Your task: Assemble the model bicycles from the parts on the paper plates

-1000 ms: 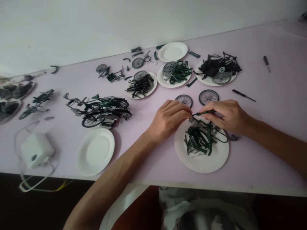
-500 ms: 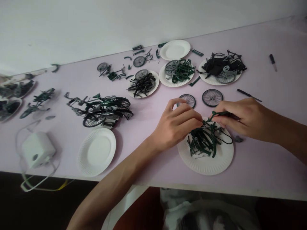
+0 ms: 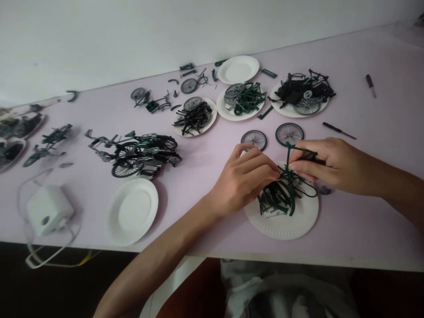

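My right hand (image 3: pixel 323 162) pinches a dark green toy bicycle frame (image 3: pixel 288 155) between thumb and fingers, with one tube standing upright. Close to the frame's lower end, my left hand (image 3: pixel 247 176) has its fingers bent and the tips pressed together; what they grip is hidden. Below both hands is a white paper plate (image 3: pixel 288 232) bearing a heap of dark green bicycle parts (image 3: pixel 276 198) and a thin black loop. Just behind the hands lie a spoked wheel (image 3: pixel 254 139) and a second spoked wheel (image 3: pixel 289 134).
Assembled toy bicycles (image 3: pixel 142 152) stand left of centre, behind a bare paper plate (image 3: pixel 132 212). Along the back are part-filled plates (image 3: pixel 241 115) and loose pieces. Two screwdrivers, one nearer (image 3: pixel 338 130), lie right. A white box with cables (image 3: pixel 49 210) sits by the left front edge.
My right hand has turned the green frame so that its tube stands more upright and more of it shows. My left hand stays almost in place. The whole view has shifted slightly.
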A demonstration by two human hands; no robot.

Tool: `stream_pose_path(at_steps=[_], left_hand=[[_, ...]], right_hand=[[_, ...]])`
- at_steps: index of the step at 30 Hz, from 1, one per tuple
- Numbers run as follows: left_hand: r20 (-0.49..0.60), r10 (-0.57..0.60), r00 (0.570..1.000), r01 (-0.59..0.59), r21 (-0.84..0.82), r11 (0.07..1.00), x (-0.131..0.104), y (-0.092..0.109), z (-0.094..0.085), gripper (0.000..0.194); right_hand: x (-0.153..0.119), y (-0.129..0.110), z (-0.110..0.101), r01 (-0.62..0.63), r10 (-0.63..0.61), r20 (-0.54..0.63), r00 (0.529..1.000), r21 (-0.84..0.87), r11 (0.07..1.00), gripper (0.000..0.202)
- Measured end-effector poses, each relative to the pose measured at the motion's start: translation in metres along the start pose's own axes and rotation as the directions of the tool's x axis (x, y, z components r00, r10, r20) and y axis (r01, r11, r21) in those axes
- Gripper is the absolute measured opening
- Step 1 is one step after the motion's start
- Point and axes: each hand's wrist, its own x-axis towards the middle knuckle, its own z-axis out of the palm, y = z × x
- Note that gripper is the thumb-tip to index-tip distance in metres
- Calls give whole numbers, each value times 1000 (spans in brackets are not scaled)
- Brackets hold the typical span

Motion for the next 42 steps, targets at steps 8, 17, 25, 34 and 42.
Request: stream_pose_path(at_steps=[8,17,25,34,42], left_hand=[[-31,-13,999,11,-46,999,0,-8,4,10],[0,-60,998,60,5,998,1,-12,-3,10],[-74,-115,991,103,-150,983,-3,-14,-5,10],[26,129,991,-131,98,986,3,2,-6,19],[-76,131,989,-93,380,920,-3,11,-2,40]], right_hand=[[7,10,12,53,-47,-67,997,93,994,17],[8,11,12,184,-186,-181,966,-33,982,24],[9,17,25,321,-410,-239,880,-336,886,83],[11,18,29,434,-542,-168,823,-429,792,70],[6,13,25,373,-633,-134,762,-708,600,54]])
